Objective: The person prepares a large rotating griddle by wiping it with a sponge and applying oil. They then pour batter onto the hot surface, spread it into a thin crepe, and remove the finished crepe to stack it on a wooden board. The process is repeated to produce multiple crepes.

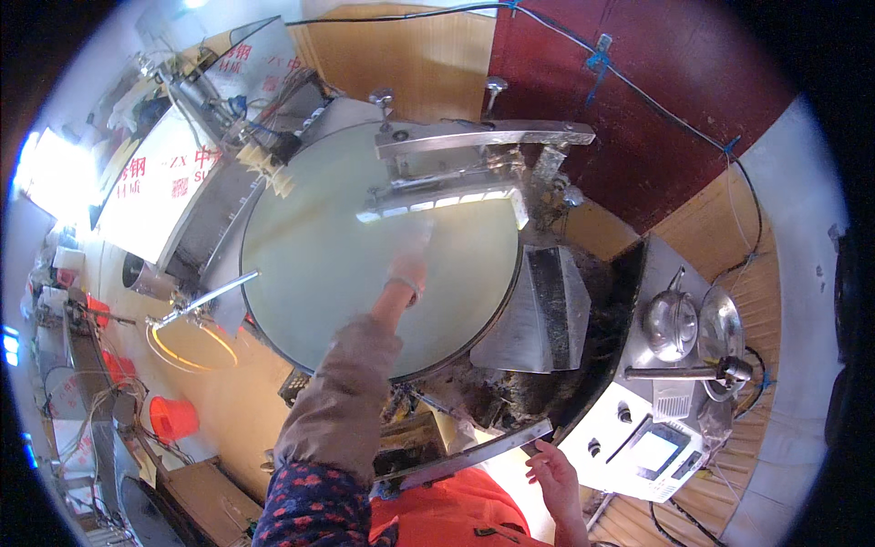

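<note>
My left hand (407,265) reaches out over a large round pale disc (337,237), near its middle. Motion smears the fingers, and a pale blur lies just beyond them, so whatever they may hold cannot be made out. The left forearm wears a brown oversleeve (339,392) and a dark patterned sleeve. Close to the machine's front edge is my right hand (553,474), its fingers loosely bent and apart, with nothing seen in it. It is beside the end of a metal strip (478,453). A long metal blade assembly (483,139) spans the disc's far side.
A thin metal rod (205,298) juts over the disc's left edge. To the right lie a sloped metal plate (531,314), a steel kettle (672,324), a hammer (693,373) and a white control box (629,447). A red bucket (173,418) stands at lower left.
</note>
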`<action>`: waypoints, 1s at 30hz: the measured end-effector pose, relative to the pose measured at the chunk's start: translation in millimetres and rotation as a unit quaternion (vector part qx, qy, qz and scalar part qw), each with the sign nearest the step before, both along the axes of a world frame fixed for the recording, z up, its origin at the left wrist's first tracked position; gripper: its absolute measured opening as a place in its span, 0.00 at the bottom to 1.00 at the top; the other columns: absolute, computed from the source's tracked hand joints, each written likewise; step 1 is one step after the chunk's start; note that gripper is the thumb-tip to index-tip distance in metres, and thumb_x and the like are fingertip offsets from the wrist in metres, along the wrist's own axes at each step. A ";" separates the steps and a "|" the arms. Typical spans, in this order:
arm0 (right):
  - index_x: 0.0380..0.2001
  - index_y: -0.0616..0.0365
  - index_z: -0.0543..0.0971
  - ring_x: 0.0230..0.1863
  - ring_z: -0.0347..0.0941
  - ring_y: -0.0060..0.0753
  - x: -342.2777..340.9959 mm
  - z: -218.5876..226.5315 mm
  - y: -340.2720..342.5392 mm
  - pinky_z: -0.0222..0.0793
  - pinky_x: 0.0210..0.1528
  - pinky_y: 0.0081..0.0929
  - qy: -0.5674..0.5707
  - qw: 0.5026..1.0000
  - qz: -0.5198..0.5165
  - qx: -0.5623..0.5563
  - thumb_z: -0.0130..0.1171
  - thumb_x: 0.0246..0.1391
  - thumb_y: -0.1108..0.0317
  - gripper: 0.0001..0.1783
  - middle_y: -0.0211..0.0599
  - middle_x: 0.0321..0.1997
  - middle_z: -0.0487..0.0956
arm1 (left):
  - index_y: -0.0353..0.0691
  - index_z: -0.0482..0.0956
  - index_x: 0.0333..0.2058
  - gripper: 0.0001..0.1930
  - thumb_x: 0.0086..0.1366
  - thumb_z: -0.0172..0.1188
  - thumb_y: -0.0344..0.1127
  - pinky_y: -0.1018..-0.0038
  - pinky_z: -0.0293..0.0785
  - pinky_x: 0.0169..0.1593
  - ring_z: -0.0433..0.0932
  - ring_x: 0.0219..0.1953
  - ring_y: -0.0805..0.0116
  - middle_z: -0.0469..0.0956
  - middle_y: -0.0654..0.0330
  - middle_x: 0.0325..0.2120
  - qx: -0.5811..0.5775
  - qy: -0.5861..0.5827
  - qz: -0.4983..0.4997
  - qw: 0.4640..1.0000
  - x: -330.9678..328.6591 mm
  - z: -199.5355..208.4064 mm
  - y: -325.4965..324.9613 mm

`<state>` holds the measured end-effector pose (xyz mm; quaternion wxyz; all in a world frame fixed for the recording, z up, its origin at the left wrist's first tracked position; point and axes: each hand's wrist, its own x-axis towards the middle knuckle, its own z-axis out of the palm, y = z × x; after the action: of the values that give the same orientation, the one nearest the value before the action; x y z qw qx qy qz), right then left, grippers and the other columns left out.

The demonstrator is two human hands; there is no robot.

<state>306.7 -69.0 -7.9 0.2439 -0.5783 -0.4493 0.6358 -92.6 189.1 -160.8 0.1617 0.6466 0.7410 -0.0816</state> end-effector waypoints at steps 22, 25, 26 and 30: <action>0.49 0.62 0.70 0.32 0.71 0.22 43.1 -19.2 20.5 0.69 0.33 0.18 0.024 0.997 -0.053 -0.044 0.51 0.58 0.70 0.16 0.34 0.34 0.75 | 0.37 0.72 0.32 0.11 0.62 0.50 0.40 0.65 0.73 0.25 0.75 0.22 0.60 0.74 0.55 0.22 0.059 -0.274 0.235 0.931 116.6 9.8 77.4; 0.49 0.62 0.70 0.32 0.71 0.22 40.2 -20.6 20.8 0.69 0.33 0.19 0.003 0.998 -0.045 -0.049 0.51 0.57 0.69 0.16 0.34 0.35 0.75 | 0.35 0.69 0.33 0.13 0.63 0.51 0.41 0.65 0.72 0.19 0.72 0.16 0.61 0.70 0.55 0.18 0.030 -0.532 0.469 0.704 128.7 -12.3 122.6; 0.49 0.62 0.70 0.31 0.71 0.22 39.9 -20.9 20.2 0.69 0.33 0.19 0.008 0.998 -0.043 -0.047 0.51 0.57 0.70 0.16 0.34 0.35 0.75 | 0.35 0.68 0.33 0.14 0.63 0.51 0.42 0.66 0.72 0.18 0.71 0.16 0.62 0.70 0.56 0.18 0.025 -0.517 0.454 0.725 128.3 -24.3 130.3; 0.48 0.61 0.71 0.31 0.72 0.23 41.3 -21.1 16.3 0.69 0.32 0.19 0.004 0.998 -0.046 -0.051 0.51 0.56 0.71 0.15 0.35 0.34 0.75 | 0.35 0.69 0.32 0.14 0.62 0.52 0.43 0.67 0.71 0.18 0.72 0.15 0.63 0.70 0.55 0.17 0.077 -0.429 0.328 0.838 120.7 -47.3 116.9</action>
<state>348.0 -52.7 -29.0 0.2451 -0.6076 -0.3882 0.6481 28.1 306.0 -208.1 0.4307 0.3464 0.7699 0.3189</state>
